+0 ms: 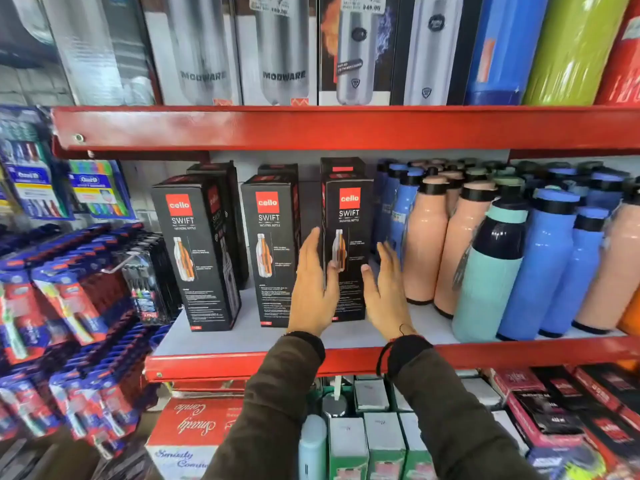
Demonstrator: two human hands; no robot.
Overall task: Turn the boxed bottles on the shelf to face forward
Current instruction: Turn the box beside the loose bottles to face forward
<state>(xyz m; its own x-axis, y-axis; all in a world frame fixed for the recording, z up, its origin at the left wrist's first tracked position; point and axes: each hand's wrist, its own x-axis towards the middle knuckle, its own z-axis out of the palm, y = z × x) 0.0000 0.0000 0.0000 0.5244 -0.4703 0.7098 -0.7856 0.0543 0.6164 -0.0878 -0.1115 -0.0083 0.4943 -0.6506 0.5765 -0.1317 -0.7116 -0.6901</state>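
Bright, even light fills the view, with soft glare along the glossy red metal shelf edge [311,128] above the hands. Far left of the hands, the blue toothbrush packs [69,323] smear, possibly from motion. Wide-angle bowing bends the frame edges.

Loose bottles [512,258] in pink, blue and pale green are stood close together on the right of the red shelf [311,358]. Toothbrush packs [65,306] are hung on the left. Taller steel flask boxes [277,50] are lined up on the shelf above (one name can be read: MODWARE). Small green and white boxes [374,441] are kept below.
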